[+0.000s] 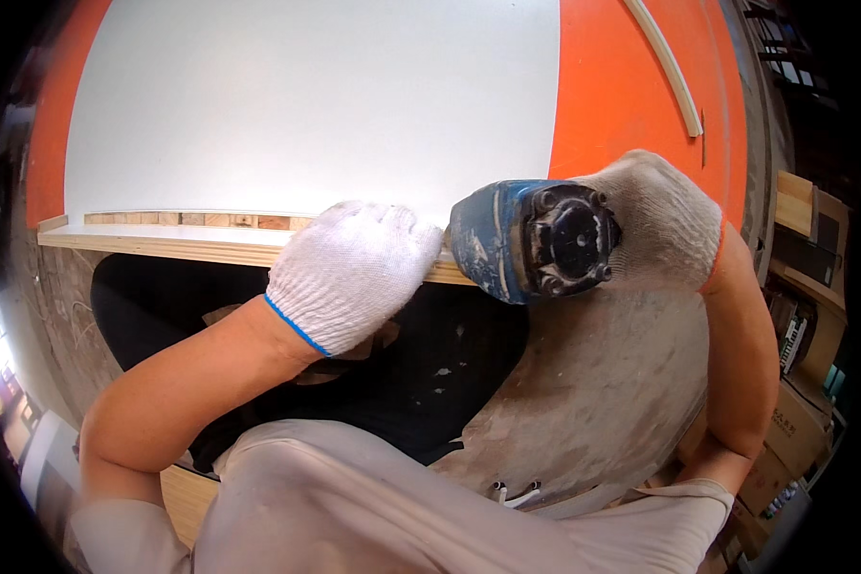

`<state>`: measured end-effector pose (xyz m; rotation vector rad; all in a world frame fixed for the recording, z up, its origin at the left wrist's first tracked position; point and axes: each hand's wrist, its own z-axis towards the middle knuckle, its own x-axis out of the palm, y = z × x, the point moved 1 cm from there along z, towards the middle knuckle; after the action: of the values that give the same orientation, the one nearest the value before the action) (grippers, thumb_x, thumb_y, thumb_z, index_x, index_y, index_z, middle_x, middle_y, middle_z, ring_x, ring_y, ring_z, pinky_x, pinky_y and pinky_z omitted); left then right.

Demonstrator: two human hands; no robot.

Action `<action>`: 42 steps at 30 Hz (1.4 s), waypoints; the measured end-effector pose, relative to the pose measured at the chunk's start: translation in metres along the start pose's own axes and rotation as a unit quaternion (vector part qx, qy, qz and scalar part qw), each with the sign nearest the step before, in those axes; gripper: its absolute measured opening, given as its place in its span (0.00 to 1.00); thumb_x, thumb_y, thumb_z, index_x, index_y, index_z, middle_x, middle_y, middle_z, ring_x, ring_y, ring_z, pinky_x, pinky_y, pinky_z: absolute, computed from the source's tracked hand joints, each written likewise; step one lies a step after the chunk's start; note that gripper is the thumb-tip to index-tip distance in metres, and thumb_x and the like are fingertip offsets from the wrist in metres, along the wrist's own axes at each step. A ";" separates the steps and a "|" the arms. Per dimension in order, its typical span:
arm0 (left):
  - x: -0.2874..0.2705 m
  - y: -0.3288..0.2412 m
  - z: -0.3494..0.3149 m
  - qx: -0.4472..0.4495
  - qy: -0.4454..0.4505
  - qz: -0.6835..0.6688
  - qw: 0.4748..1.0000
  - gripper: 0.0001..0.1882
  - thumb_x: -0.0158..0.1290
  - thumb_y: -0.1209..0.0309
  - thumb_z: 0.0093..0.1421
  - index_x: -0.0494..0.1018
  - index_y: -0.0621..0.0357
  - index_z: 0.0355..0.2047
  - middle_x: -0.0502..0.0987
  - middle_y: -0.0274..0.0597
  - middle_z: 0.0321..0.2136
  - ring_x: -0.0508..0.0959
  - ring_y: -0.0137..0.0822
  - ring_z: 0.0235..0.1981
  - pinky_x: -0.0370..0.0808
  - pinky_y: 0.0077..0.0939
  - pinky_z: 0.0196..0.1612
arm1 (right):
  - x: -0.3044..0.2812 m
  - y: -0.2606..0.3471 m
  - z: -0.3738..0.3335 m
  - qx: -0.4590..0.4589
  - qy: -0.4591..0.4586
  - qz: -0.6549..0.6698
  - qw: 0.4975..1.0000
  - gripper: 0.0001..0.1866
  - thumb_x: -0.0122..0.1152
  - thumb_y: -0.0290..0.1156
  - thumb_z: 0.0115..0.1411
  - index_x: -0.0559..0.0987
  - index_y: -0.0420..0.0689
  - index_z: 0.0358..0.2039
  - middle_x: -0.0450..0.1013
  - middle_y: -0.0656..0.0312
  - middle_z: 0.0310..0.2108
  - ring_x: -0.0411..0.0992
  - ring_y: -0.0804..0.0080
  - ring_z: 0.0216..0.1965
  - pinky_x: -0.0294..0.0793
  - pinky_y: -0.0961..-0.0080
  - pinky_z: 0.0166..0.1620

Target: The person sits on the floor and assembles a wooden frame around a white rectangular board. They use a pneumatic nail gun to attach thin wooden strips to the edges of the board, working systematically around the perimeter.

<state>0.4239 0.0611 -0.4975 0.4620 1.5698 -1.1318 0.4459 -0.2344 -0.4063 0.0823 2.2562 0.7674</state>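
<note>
My right hand point(658, 222), in a white knit glove with an orange cuff, is wrapped round a blue pneumatic nail gun point(493, 239) with a black end cap. Its nose, mostly hidden, meets the near edge of a large white panel point(316, 96). Just left of it, my left hand point(354, 273), gloved in white with a blue cuff, grips a narrow white-faced plywood strip point(163, 239) along that edge. The fingertips are out of sight. Between strip and panel, a row of bare wood core point(218, 220) shows on the left.
The panel lies on an orange work surface point(631, 105). A thin pale strip point(674, 72) rests at the far right. Below are my dark-clad legs point(459, 364) and a grey floor point(593, 373). Cardboard boxes point(796, 426) stand along the right.
</note>
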 end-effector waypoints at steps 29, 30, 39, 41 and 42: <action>-0.134 0.189 -0.224 -0.159 -0.314 0.117 0.929 0.24 0.68 0.62 0.62 0.83 0.51 0.58 0.83 0.47 0.61 0.83 0.48 0.63 0.81 0.45 0.66 | 0.003 0.200 0.036 0.072 -0.208 -0.150 0.964 0.14 0.81 0.28 0.52 0.85 0.36 0.35 0.84 0.49 0.33 0.86 0.52 0.39 0.82 0.56 0.43; -0.156 0.205 -0.257 -0.256 -0.389 0.088 0.880 0.23 0.67 0.61 0.64 0.83 0.51 0.59 0.84 0.48 0.60 0.83 0.50 0.62 0.81 0.45 0.65 | -0.003 0.206 0.042 0.073 -0.198 -0.116 0.971 0.12 0.80 0.27 0.53 0.85 0.35 0.34 0.85 0.49 0.31 0.87 0.53 0.38 0.82 0.57 0.42; -0.141 0.274 -0.391 -0.570 -0.345 -0.326 0.670 0.40 0.51 0.40 0.78 0.75 0.69 0.69 0.81 0.55 0.64 0.80 0.46 0.66 0.73 0.39 0.70 | -0.008 0.222 0.057 0.019 -0.215 -0.068 0.974 0.10 0.76 0.24 0.58 0.87 0.32 0.37 0.87 0.48 0.31 0.90 0.59 0.36 0.85 0.63 0.39; -0.119 0.289 -0.413 -0.525 -0.325 -0.354 0.702 0.44 0.47 0.36 0.78 0.76 0.68 0.69 0.83 0.52 0.61 0.81 0.43 0.63 0.75 0.39 0.68 | -0.008 0.217 0.058 0.032 -0.214 -0.039 0.976 0.12 0.77 0.25 0.59 0.88 0.34 0.42 0.88 0.49 0.35 0.90 0.60 0.38 0.86 0.64 0.41; -0.111 0.287 -0.421 -0.482 -0.275 -0.315 0.770 0.39 0.53 0.42 0.78 0.76 0.66 0.70 0.85 0.49 0.59 0.82 0.39 0.61 0.77 0.36 0.65 | -0.006 0.215 0.058 0.047 -0.217 -0.021 0.975 0.13 0.77 0.25 0.59 0.88 0.34 0.43 0.89 0.49 0.36 0.90 0.61 0.39 0.86 0.64 0.41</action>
<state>0.4585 0.5804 -0.5378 -1.0728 1.5439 -0.6473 0.4536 -0.0306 -0.3164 0.2253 1.8684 0.5565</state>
